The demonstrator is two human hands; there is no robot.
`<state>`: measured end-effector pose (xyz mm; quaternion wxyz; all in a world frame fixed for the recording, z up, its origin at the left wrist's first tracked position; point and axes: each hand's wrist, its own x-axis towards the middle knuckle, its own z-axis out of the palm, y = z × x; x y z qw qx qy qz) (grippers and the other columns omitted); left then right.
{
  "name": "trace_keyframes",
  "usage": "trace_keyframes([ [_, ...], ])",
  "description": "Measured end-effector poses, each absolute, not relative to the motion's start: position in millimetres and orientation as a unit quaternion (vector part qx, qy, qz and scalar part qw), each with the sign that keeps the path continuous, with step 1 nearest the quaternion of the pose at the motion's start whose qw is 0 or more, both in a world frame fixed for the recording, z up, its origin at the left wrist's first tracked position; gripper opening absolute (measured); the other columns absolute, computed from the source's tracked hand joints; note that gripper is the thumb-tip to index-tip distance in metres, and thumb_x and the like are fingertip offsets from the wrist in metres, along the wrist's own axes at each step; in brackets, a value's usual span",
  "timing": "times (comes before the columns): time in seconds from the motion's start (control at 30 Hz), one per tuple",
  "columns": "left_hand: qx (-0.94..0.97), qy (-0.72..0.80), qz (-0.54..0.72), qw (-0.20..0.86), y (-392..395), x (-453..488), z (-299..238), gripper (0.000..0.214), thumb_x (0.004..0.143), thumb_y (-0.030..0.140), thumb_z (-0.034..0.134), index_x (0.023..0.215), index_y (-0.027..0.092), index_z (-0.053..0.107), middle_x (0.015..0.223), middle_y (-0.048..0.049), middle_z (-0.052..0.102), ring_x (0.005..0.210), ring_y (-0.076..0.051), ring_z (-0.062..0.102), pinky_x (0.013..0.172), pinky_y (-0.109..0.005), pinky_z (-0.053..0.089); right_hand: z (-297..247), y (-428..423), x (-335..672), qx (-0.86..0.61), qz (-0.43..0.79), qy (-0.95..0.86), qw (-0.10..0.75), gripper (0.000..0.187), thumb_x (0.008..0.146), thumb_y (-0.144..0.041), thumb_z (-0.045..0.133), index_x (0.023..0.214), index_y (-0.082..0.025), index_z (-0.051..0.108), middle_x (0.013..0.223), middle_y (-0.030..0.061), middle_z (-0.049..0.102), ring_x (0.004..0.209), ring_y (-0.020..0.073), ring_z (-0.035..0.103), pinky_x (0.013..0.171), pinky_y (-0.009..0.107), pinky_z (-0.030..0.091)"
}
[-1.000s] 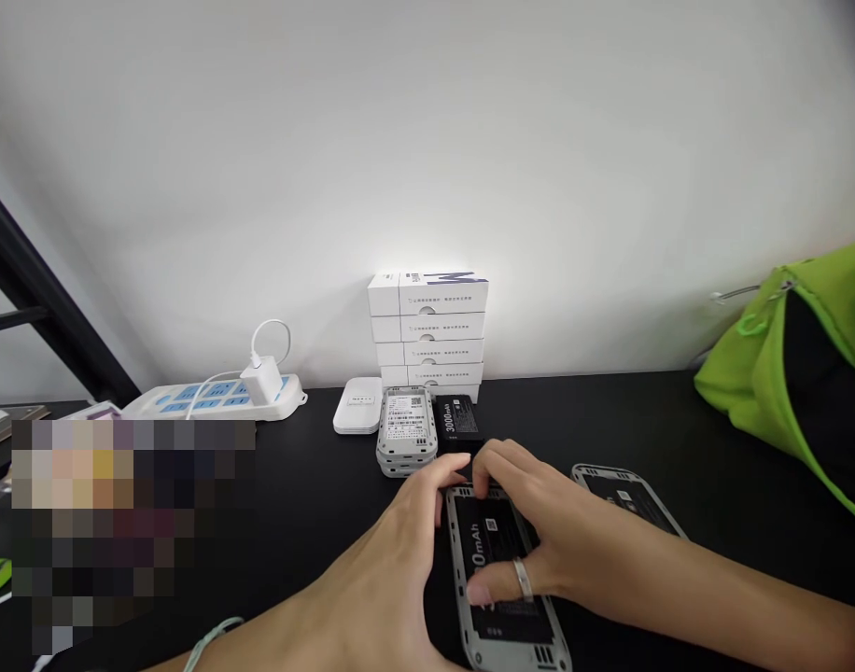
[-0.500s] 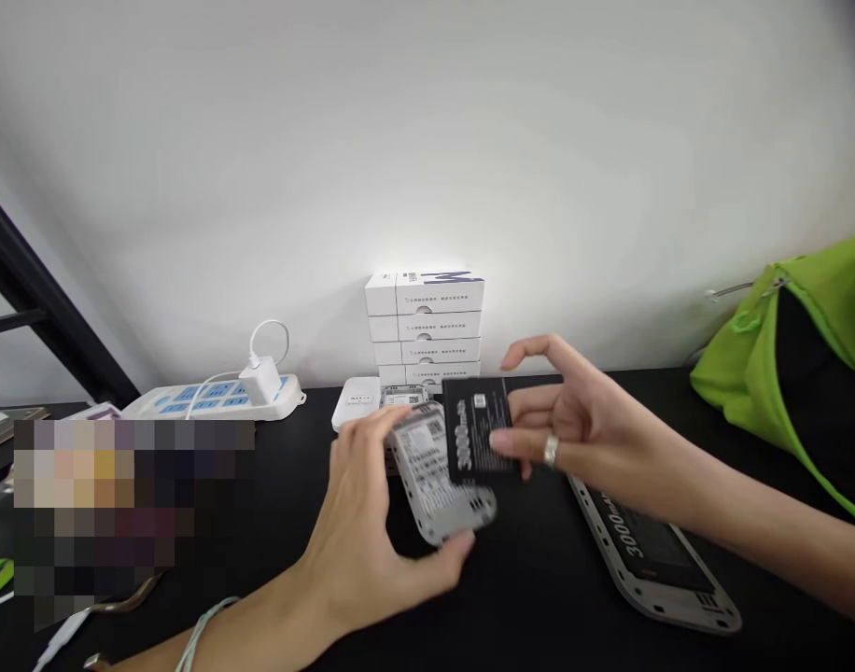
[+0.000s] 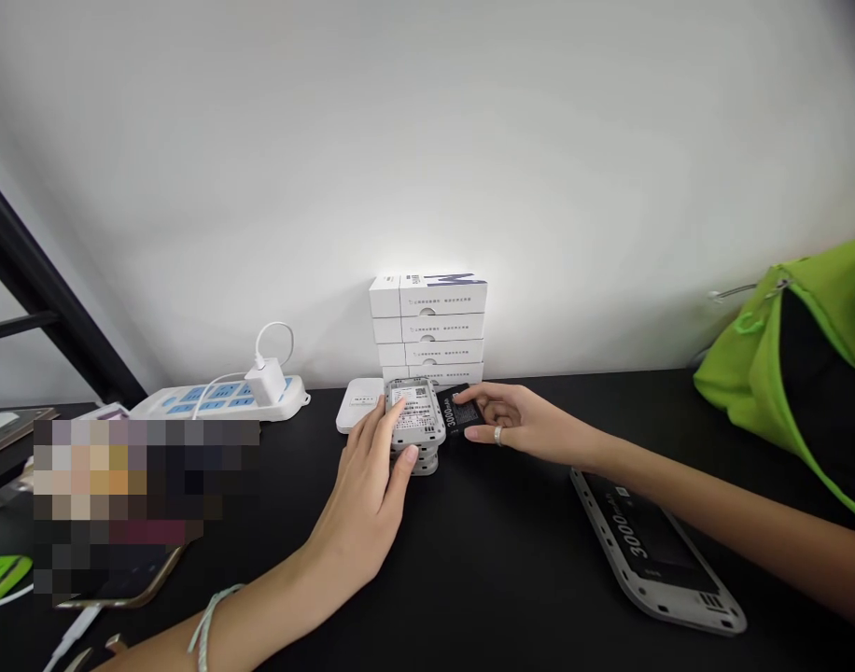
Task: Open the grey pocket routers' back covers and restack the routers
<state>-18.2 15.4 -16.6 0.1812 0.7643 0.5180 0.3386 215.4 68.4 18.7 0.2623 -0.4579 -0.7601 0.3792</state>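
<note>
My left hand (image 3: 363, 485) is closed around a small grey electronic device (image 3: 417, 431), fingers on its far left side and thumb at its front edge. The device has an open battery bay with a printed label and sits on top of a stack of similar grey devices (image 3: 425, 461). My right hand (image 3: 522, 418) pinches a flat black battery (image 3: 465, 411) marked 3000mAh, just right of the stack and low over the table. Nearer me on the right lies a larger-looking grey device (image 3: 669, 569) with a black battery seated in it.
White boxes (image 3: 431, 327) are piled against the wall behind the stack. A white rounded device (image 3: 359, 403) lies beside them. To the left are a power strip (image 3: 298, 401) with a white charger (image 3: 265, 381) and a blurred-out phone (image 3: 147, 579). A green bag (image 3: 742, 364) stands right.
My left hand has moved the grey device back and set it on the stack. My right hand has lowered the battery away from it, down toward the table beside the stack.
</note>
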Motion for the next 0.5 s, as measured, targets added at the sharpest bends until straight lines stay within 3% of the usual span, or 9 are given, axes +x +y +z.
trace_keyframes([
  [0.1, 0.761, 0.524, 0.338, 0.178, 17, -19, -20, 0.046, 0.104, 0.044, 0.027, 0.148, 0.034, 0.022, 0.159, -0.0049, 0.021, 0.147, -0.027, 0.015, 0.115, -0.059, 0.025, 20, 67, 215, -0.469, 0.324, -0.781, 0.255, 0.049, 0.081, -0.046, 0.065, 0.120, -0.018, 0.058, 0.078, -0.0025, 0.046, 0.066, 0.0136, 0.046, 0.066, 0.032, 0.045],
  [0.17, 0.759, 0.532, 0.336, 0.170, 18, -19, -21, 0.047, 0.103, 0.044, 0.027, 0.149, 0.036, 0.020, 0.160, -0.0039, 0.019, 0.147, -0.027, 0.014, 0.115, -0.059, 0.025, 25, 58, 223, -0.481, 0.266, -0.804, 0.225, 0.057, 0.079, -0.052, 0.065, 0.128, -0.023, 0.055, 0.092, 0.0024, 0.053, 0.075, 0.0179, 0.053, 0.071, 0.035, 0.048],
  [0.23, 0.763, 0.529, 0.341, 0.149, 16, -18, -21, 0.049, 0.103, 0.043, 0.028, 0.150, 0.036, 0.015, 0.161, -0.0035, 0.015, 0.148, -0.028, 0.012, 0.115, -0.059, 0.024, 32, 41, 241, -0.489, 0.215, -0.831, 0.157, 0.070, 0.076, -0.059, 0.066, 0.138, -0.032, 0.046, 0.115, 0.0074, 0.056, 0.098, 0.0273, 0.059, 0.083, 0.042, 0.051],
  [0.3, 0.777, 0.507, 0.356, 0.113, 11, -17, -18, 0.051, 0.103, 0.040, 0.030, 0.151, 0.034, 0.011, 0.161, -0.0043, 0.011, 0.148, -0.028, 0.010, 0.116, -0.058, 0.022, 37, 21, 265, -0.503, 0.190, -0.841, 0.058, 0.086, 0.068, -0.059, 0.073, 0.144, -0.040, 0.038, 0.143, 0.0072, 0.046, 0.127, 0.0406, 0.047, 0.097, 0.053, 0.047],
  [0.33, 0.787, 0.489, 0.364, 0.093, 8, -16, -16, 0.052, 0.103, 0.038, 0.031, 0.151, 0.032, 0.011, 0.161, -0.0048, 0.011, 0.148, -0.028, 0.009, 0.116, -0.058, 0.021, 37, 11, 277, -0.520, 0.165, -0.838, 0.013, 0.104, 0.057, -0.057, 0.080, 0.148, -0.041, 0.032, 0.152, 0.0075, 0.038, 0.134, 0.0482, 0.037, 0.099, 0.061, 0.044],
  [0.4, 0.812, 0.445, 0.373, 0.056, 2, -15, -12, 0.053, 0.102, 0.031, 0.034, 0.151, 0.030, 0.012, 0.161, -0.0058, 0.011, 0.148, -0.027, 0.010, 0.116, -0.057, 0.020, 34, -6, 298, -0.551, 0.137, -0.823, -0.038, 0.124, 0.045, -0.052, 0.087, 0.151, -0.038, 0.023, 0.158, 0.0084, 0.030, 0.137, 0.0535, 0.026, 0.101, 0.070, 0.039],
  [0.5, 0.851, 0.371, 0.370, 0.015, -6, -15, -6, 0.056, 0.100, 0.022, 0.038, 0.150, 0.026, 0.015, 0.160, -0.0083, 0.014, 0.146, -0.028, 0.015, 0.116, -0.054, 0.021, 29, -18, 311, -0.607, 0.147, -0.776, -0.091, 0.129, 0.040, -0.046, 0.090, 0.152, -0.025, 0.028, 0.156, 0.0139, 0.032, 0.136, 0.0513, 0.030, 0.106, 0.065, 0.038],
])
